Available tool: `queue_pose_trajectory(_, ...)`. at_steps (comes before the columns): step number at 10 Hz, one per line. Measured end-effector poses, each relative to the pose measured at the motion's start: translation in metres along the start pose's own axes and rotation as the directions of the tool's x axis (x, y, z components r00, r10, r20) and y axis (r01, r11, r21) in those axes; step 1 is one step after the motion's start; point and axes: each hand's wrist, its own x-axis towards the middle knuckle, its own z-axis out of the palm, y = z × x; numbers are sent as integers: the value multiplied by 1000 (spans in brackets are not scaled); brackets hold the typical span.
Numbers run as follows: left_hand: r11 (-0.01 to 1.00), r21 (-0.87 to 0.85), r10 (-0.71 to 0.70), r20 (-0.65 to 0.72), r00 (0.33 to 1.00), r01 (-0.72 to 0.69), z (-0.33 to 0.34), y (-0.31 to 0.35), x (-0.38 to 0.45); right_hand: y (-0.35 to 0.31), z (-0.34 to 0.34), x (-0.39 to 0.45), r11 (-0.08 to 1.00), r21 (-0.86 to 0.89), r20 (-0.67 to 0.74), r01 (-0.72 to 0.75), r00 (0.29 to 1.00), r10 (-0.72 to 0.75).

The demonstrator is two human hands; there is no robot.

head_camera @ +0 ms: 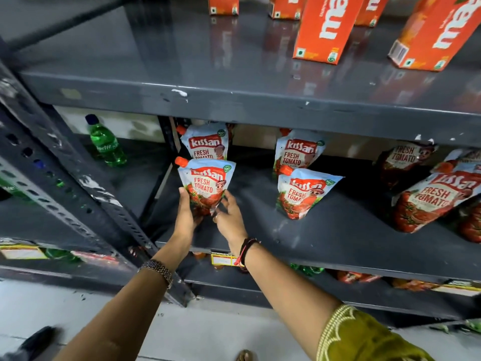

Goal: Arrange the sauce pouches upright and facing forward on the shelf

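The front-left pouch (205, 185) stands upright on the shelf (338, 230), label forward, its long axis vertical, directly between both hands: the left hand (186, 212) clasps its lower left edge, the right hand (229, 212), fingers spread, touches its lower right.

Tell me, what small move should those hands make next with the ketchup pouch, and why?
Probably set the front-left Kissan pouch squarely on its base on the middle shelf and let go. The left hand holds its lower edge, the right hand steadies its side; its label already faces forward, in line with the pouch behind.
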Motion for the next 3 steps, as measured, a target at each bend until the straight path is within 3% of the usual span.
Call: queue_pose_trajectory(3, 998, 64, -20, -95, 995, 26, 9, -1, 2, -13, -21, -2, 998, 30, 32, 56, 998, -57)
